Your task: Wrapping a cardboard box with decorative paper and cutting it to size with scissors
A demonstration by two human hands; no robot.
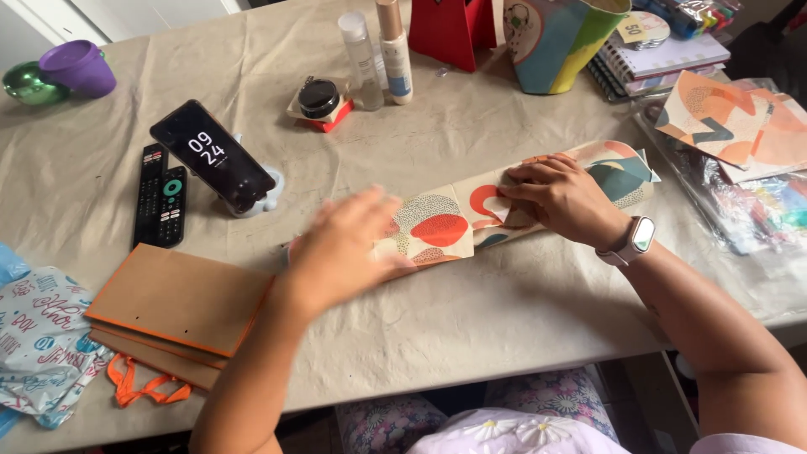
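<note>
Hands meet over a long parcel wrapped in cream paper printed with orange, red and teal shapes (471, 214), lying near the centre of the beige cloth-covered table (471, 319); the right hand (559, 195) presses flat on its folded seam, fingers spread, gripping nothing; the left hand (340, 248), blurred, seems open-palmed on the parcel's end at eight o'clock; a black remote control (161, 195) lies well apart at nine o'clock; flat brown paper bags with orange handles (172, 315) sit at seven o'clock.

Bare table (471, 328) open in front of the parcel (513, 206), bags (176, 311) and remotes (161, 195) crowding the left, propped phone (214, 157) and bottles (378, 55) behind, paper stack (740, 126) blocking the right
</note>
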